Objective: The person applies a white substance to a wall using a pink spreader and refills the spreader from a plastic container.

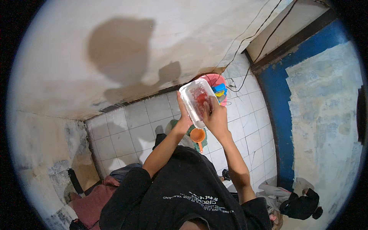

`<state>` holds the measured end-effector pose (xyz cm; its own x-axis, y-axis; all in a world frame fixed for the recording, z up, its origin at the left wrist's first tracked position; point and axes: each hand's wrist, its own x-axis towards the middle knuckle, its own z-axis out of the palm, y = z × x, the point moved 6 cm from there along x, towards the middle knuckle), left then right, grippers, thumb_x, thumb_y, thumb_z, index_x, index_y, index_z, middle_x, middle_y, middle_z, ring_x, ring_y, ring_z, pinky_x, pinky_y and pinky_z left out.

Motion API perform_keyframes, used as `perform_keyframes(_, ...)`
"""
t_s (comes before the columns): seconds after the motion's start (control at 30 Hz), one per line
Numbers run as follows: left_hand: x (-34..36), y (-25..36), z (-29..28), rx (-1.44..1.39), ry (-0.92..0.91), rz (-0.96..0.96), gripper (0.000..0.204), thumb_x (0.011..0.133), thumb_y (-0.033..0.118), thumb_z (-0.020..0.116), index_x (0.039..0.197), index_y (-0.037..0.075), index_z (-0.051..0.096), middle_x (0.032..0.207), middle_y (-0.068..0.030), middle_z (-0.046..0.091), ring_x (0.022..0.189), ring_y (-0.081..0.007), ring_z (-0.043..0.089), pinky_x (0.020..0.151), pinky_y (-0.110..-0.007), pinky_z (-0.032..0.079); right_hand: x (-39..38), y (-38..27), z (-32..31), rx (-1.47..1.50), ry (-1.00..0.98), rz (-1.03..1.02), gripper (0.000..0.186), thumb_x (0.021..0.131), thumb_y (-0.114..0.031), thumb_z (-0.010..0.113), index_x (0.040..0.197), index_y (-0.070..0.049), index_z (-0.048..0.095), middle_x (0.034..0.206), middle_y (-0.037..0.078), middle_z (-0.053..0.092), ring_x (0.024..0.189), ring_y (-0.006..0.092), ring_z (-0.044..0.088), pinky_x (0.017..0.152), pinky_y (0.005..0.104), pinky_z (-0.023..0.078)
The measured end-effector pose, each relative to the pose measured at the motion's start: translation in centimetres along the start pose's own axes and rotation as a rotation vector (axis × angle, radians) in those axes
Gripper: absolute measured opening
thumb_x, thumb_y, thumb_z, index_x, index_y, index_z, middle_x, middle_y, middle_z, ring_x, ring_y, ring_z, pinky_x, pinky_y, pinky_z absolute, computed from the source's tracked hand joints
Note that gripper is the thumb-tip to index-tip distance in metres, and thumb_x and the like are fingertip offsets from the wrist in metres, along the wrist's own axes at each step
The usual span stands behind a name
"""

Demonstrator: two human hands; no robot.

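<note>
A white rectangular tray (pixel 189 92), with a reddish patch and whitish smears inside, is held tilted over the floor. My left hand (pixel 182 109) is closed on its left side. My right hand (pixel 214 117) is inside the lower right of the tray, fingers curled against the reddish area; what they hold, if anything, is hidden. Behind the tray is a pink basin (pixel 212 78) containing blue (pixel 218 87) and yellow items. Below it, an orange dipper (pixel 197 136) lies on green material (pixel 204 145).
White tiled floor (pixel 149 107) meets a stained wall (pixel 126 46). Dark cables (pixel 245 76) hang near the basin. A blue panel (pixel 283 115) stands at the right. Piled red cloth (pixel 90 203) is at lower left; bags and dark cloth (pixel 299 203) are at lower right.
</note>
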<state>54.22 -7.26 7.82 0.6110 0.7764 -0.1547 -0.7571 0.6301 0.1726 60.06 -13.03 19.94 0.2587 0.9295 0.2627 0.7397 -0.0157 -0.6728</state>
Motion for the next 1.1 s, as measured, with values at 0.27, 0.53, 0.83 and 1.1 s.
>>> perform_keyframes(0.27, 0.2, -0.9, 0.4, 0.059, -0.031, -0.021, 0.091, 0.080, 0.080, 0.024, 0.137, 0.011, 0.041, 0.131, -0.0090, 0.049, 0.119, -0.0258, 0.048, 0.104, -0.040, 0.035, 0.0, 1.4, -0.6, -0.068, 0.062, 0.013, 0.015, 0.081, -0.002, 0.058, 0.094, 0.001, 0.052, 0.066, 0.025, 0.058, 0.059, 0.0440, 0.057, 0.052, 0.0464, 0.046)
perform_keyframes(0.53, 0.8, -2.4, 0.6, 0.057, 0.003, 0.016, 0.089, 0.081, 0.079, 0.026, 0.135, 0.010, 0.042, 0.126, -0.0115, 0.052, 0.112, -0.0280, 0.053, 0.098, -0.043, 0.042, -0.3, 2.6, -2.0, -0.007, 0.051, 0.042, 0.013, 0.082, -0.001, 0.057, 0.094, 0.002, 0.052, 0.070, 0.027, 0.057, 0.066, 0.0450, 0.058, 0.055, 0.0462, 0.045)
perform_keyframes(0.83, 0.1, -4.5, 2.1, 0.098, 0.012, 0.102, 0.093, 0.078, 0.081, 0.029, 0.134, 0.009, 0.043, 0.127, -0.0128, 0.051, 0.113, -0.0298, 0.053, 0.098, -0.044, 0.042, -1.1, 4.4, -3.6, 0.022, -0.030, 0.075, 0.012, 0.082, -0.003, 0.057, 0.087, 0.004, 0.049, 0.071, 0.027, 0.057, 0.069, 0.0466, 0.057, 0.059, 0.0479, 0.044)
perform_keyframes(1.1, 0.7, -3.4, 2.3, -0.029, -0.153, 0.014, 0.080, 0.085, 0.074, 0.028, 0.129, 0.010, 0.049, 0.122, -0.0088, 0.056, 0.110, -0.0256, 0.054, 0.099, -0.039, 0.041, 0.5, 4.0, -1.9, -0.036, -0.105, -0.044, 0.012, 0.082, -0.002, 0.057, 0.091, 0.004, 0.051, 0.071, 0.027, 0.058, 0.069, 0.0465, 0.057, 0.059, 0.0472, 0.045)
